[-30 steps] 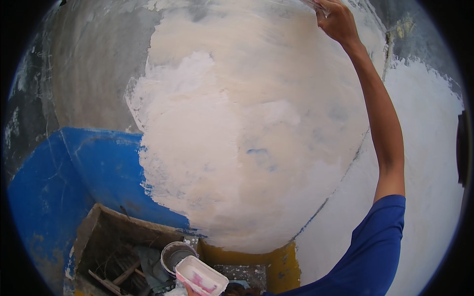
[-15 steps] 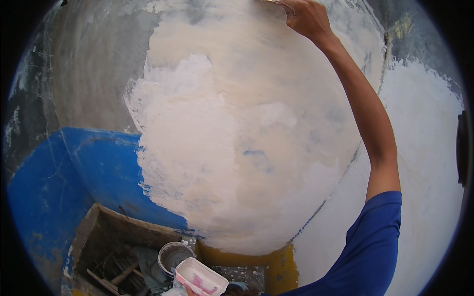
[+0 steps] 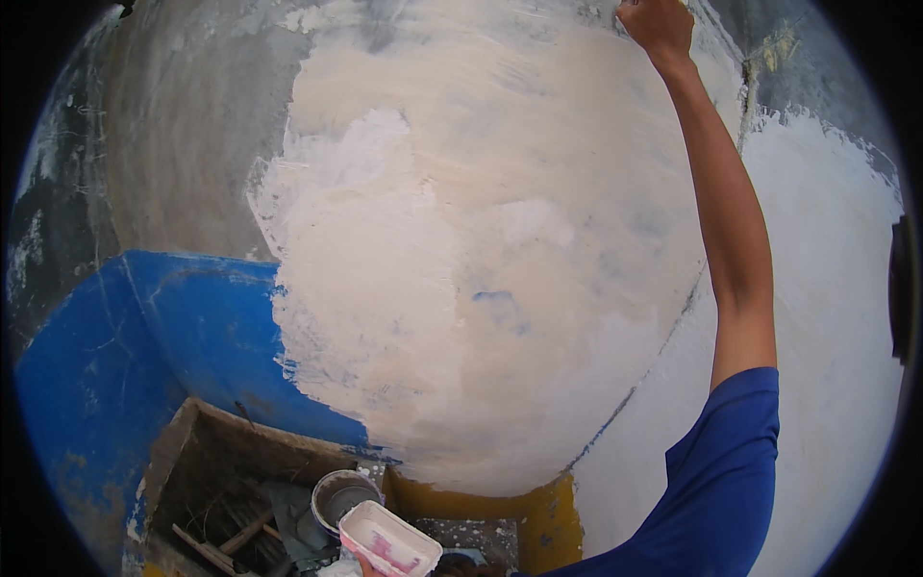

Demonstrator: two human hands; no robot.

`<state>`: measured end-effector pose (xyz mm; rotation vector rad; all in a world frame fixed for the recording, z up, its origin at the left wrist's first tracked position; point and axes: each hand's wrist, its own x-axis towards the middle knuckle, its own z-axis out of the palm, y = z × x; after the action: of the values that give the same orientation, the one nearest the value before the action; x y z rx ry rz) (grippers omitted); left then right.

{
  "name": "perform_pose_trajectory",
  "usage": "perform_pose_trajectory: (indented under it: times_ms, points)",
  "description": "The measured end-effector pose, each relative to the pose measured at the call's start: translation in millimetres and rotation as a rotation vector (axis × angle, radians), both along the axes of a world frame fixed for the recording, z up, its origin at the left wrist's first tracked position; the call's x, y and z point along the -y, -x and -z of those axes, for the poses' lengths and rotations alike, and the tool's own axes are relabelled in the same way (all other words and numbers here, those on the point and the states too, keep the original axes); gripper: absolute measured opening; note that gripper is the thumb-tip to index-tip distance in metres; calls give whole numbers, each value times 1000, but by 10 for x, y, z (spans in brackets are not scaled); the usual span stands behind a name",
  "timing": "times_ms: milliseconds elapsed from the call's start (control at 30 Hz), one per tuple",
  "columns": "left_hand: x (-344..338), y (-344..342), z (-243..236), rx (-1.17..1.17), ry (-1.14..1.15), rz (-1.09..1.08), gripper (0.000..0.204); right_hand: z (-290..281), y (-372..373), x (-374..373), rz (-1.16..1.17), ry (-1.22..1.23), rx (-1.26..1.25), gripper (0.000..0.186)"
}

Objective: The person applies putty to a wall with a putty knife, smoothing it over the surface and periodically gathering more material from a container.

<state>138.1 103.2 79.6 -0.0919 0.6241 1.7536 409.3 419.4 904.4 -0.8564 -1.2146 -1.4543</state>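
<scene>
My right hand [image 3: 656, 27] is raised at the top of the white-smeared wall [image 3: 510, 163], fingers closed on a scraper, now mostly hidden at the frame's upper edge. The coating is patchy cream and white over bare grey plaster and blue paint [image 3: 192, 327]. At the bottom, my left hand [image 3: 363, 563] grips a white rectangular tub [image 3: 411, 532] holding white paste with pink stains on it. Only some fingers of that hand show. A round bucket [image 3: 329, 486] stands just behind the tub.
Below the blue paint is a concrete-rimmed recess [image 3: 240, 420] with wooden sticks [image 3: 243, 536] and grey cloth. A yellow-painted low section [image 3: 543, 519] borders a speckled surface. A white-coated wall [image 3: 827, 317] meets this one along a cracked corner on the right.
My right hand went left along the top of the wall, then came back right; the scraper shows less now. My left hand and the tub have barely shifted.
</scene>
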Motion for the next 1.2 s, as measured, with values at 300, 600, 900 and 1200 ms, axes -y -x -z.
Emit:
perform_pose_trajectory:
  times_ms: [300,600,900,1200]
  points:
    - [61,23,-30,7,0,-23,77,735,1143,-216,-15,67,427,13]
    - [221,54,-48,14,-3,-71,77,228,858,-32,-233,-184,182,16]
    - [268,79,2,3,8,-81,76,949,1625,-186,-96,110,583,32]
    - [158,79,-21,0,5,-51,76,447,341,78,-236,-141,152,17]
